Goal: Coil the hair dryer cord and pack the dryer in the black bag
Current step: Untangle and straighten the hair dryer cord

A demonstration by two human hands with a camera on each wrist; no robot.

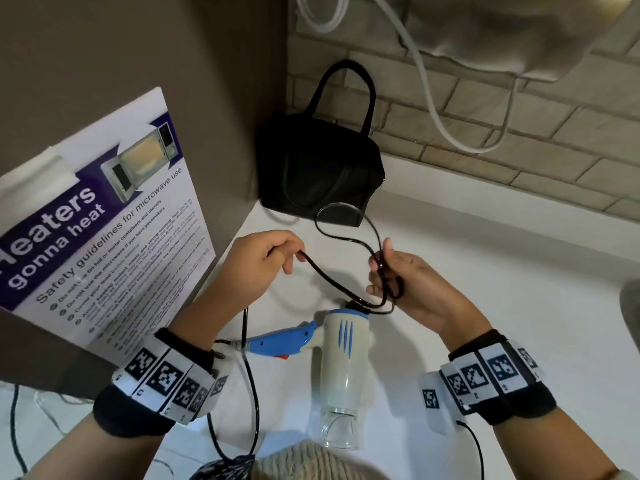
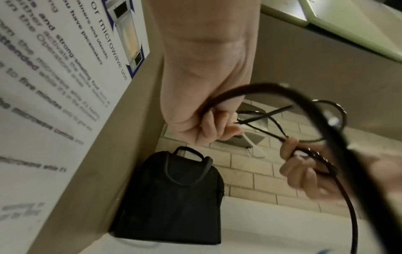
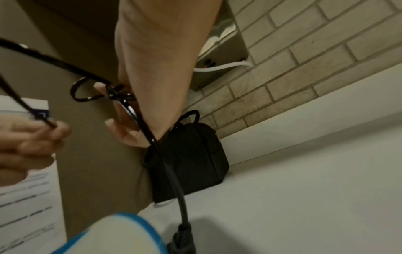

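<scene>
A white and blue hair dryer [image 1: 341, 358] lies on the white counter [image 1: 485, 289], nozzle toward me; its blue-rimmed end [image 3: 121, 233] shows in the right wrist view. Its black cord [image 1: 322, 275] runs between both hands. My right hand [image 1: 398, 278] grips several gathered loops of cord [image 3: 121, 93]. My left hand [image 1: 273, 258] pinches one strand [image 2: 219, 103] a short way to the left. A loop of cord [image 1: 341, 216] stands up above the hands. The black bag [image 1: 318, 168] with handles stands shut in the corner behind [image 2: 174, 197] [image 3: 191, 154].
A microwave safety poster [image 1: 104, 237] leans on the brown panel at left. A brick wall [image 1: 485, 116] with a white hose [image 1: 433, 109] and a metal wall unit [image 3: 222, 65] is behind. The camera cables [image 1: 252, 393] hang by my left wrist.
</scene>
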